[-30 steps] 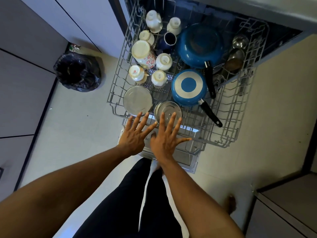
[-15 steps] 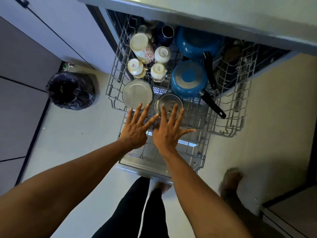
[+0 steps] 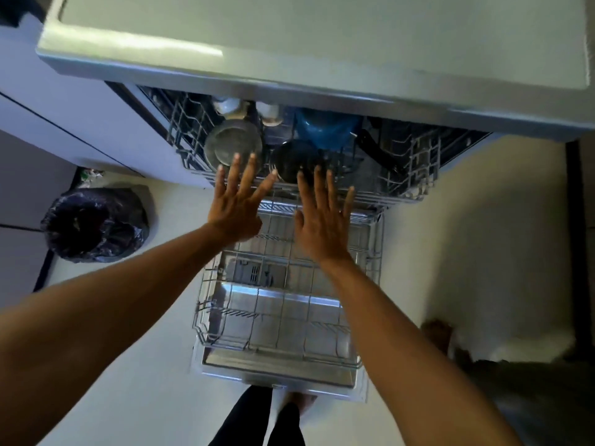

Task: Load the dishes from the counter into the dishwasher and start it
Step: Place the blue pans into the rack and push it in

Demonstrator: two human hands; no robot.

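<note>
The surface [image 3: 322, 37] looms far; lower rack [image 3: 277, 320] sits out near us, upper rack [image 3: 418, 169] mostly beneath the surface, dishes [image 3: 225, 148] inside. We see left hand [image 3: 236, 206] and right hand [image 3: 322, 222] flat, fingers spread, at the upper rack's near rim, grasping nothing.

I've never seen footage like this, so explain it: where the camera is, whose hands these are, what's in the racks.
A person wears one camera on the head, looking down at their own arms. The left hand and right hand, fingers straight, holding nothing, are at the front rim of the dishwasher's upper rack, which carries a steel dish, a blue pan and cups under the countertop. Below, the lower rack sits pulled out over the open door, no dishes visible in it.
</note>
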